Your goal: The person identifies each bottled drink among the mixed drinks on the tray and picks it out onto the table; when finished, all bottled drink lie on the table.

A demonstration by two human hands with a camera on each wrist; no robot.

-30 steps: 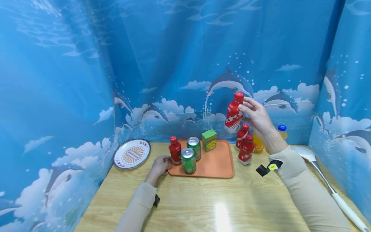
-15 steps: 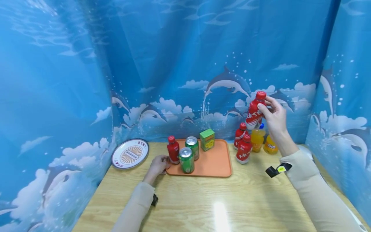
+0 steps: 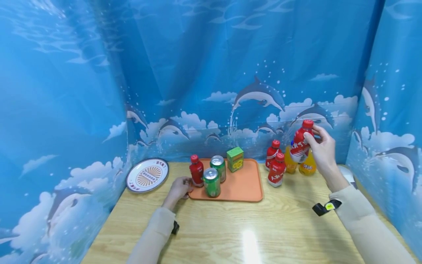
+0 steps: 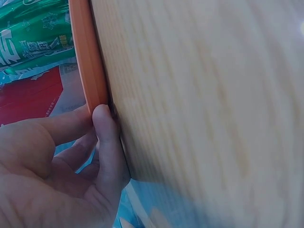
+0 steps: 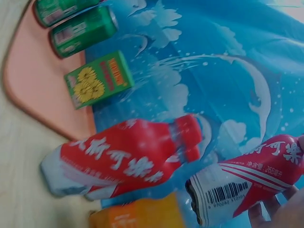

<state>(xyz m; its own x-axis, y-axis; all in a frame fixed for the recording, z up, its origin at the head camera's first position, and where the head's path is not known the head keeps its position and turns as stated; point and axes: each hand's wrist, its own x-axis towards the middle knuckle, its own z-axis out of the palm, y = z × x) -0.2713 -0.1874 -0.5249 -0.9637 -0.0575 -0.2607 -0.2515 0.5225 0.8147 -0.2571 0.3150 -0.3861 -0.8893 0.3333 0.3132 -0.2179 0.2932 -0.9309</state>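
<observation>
My right hand (image 3: 322, 148) holds a red cola bottle (image 3: 301, 142) by its upper part, raised in front of two orange soda bottles (image 3: 307, 167). In the right wrist view the held bottle (image 5: 247, 180) shows its barcode. At the near left corner of the orange tray (image 3: 245, 189), my left hand (image 3: 179, 189) pinches the rim between thumb and finger, as the left wrist view shows at the tray edge (image 4: 88, 61). On the tray stand a red cola bottle (image 3: 196, 171), two green cans (image 3: 212, 183) and a green drink carton (image 3: 235, 160).
Two more red bottles (image 3: 277, 171) stand on the wooden table (image 3: 214, 227) just right of the tray. A white plate (image 3: 147, 176) leans at the far left. A white utensil (image 3: 347, 174) lies partly behind the right arm. Dolphin-print curtain (image 3: 197, 73) encloses the back and sides.
My right hand has carried the red cola bottle to the right, away from above the standing red bottles, then lowered it in front of the orange sodas. The left hand stays at the tray.
</observation>
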